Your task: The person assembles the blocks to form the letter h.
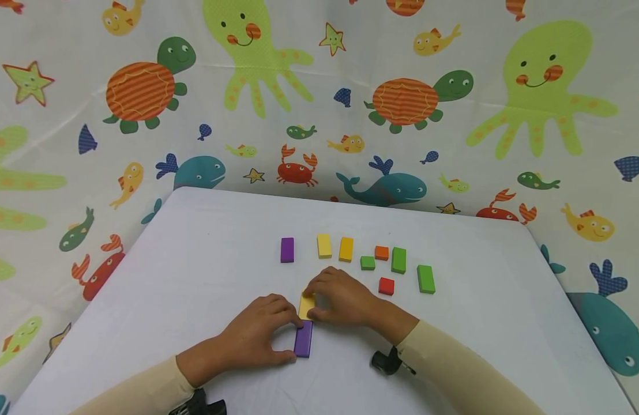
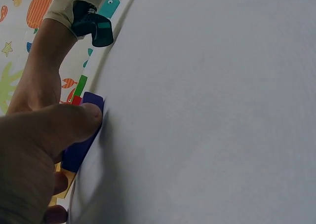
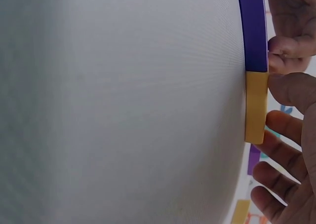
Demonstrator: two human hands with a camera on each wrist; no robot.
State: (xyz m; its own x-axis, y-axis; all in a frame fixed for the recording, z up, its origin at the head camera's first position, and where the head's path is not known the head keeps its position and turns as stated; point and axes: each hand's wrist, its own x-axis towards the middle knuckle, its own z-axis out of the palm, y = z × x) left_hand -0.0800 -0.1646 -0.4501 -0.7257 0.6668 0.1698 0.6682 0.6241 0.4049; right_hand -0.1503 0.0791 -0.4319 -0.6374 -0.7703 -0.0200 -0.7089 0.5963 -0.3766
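- Tan sleeves [image 1: 462, 366] are closest.
- Left hand [image 1: 259, 333], fingers bent, pinches a purple block [image 1: 303, 341].
- Right hand [image 1: 345, 300], fingers bent, pinches a yellow block [image 1: 305, 307] touching it.

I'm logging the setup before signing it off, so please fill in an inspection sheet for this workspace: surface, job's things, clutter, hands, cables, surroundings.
Surface: white tabletop, no spill seen.
Job's things: held purple block and held yellow block, lying end to end and touching.
Clutter: eight loose blocks beyond or beside the hands: another purple block, two more yellow blocks, two long green blocks, a small green block, an orange block and a red block.
Hands: left hand grips the purple; right hand grips the yellow. Black devices show at both wrists.
Cables: nothing seen.
Surroundings: backdrop printed with sea animals.
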